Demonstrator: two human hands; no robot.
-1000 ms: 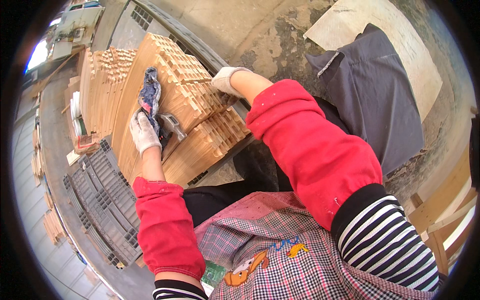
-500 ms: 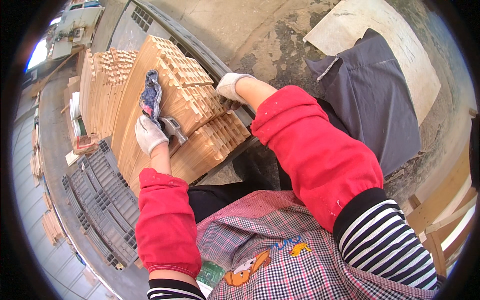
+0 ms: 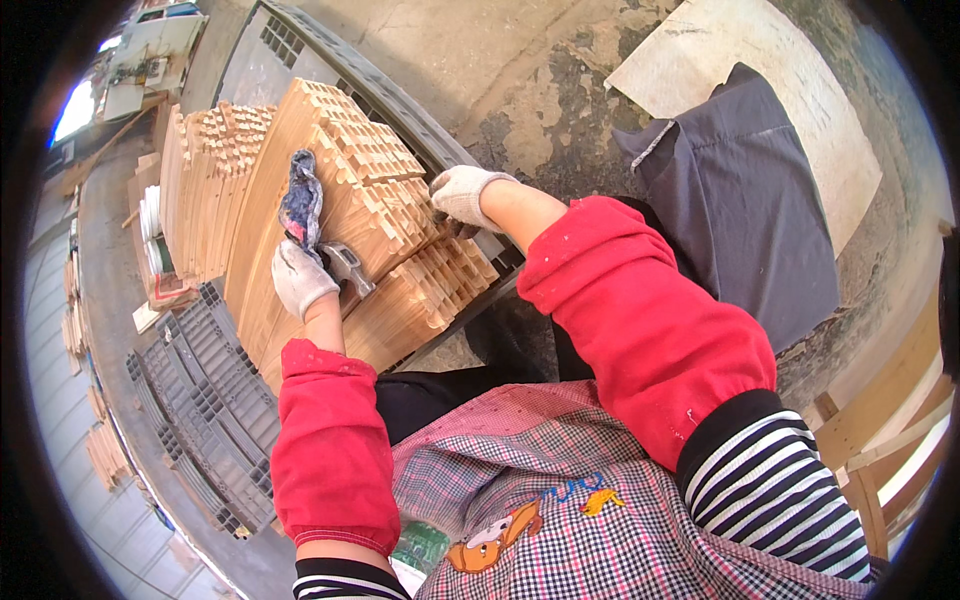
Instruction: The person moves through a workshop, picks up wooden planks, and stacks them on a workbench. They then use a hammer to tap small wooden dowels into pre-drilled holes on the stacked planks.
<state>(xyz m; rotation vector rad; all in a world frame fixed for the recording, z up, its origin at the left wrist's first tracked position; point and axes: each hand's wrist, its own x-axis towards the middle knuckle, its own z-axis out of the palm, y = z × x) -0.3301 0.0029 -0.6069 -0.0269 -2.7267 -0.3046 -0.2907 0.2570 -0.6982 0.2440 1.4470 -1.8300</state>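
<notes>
My left hand (image 3: 300, 282), in a whitish work glove, lies on a stack of curved wooden slats (image 3: 350, 225). Its fingertips meet the lower end of a crumpled blue cloth (image 3: 301, 200), and I cannot tell if they grip it. Right beside that hand, a grey metal tool shaped like a hammer head (image 3: 350, 268) lies on the wood. My right hand (image 3: 466, 196), in a glove with dark fingertips, is at the notched right end of the stack. Its fingers curl downward, and what they hold, if anything, is hidden.
A second stack of slats (image 3: 215, 165) stands behind to the left. Grey plastic pallet parts (image 3: 205, 400) lie at the left. A grey pallet (image 3: 385, 110) edges the stack's far side. Dark grey fabric (image 3: 745, 190) drapes at the right, over a pale board (image 3: 800, 60).
My right hand has shifted slightly lower, and its forearm has moved a little right. My left hand, the cloth and the metal tool stay in place on the stack.
</notes>
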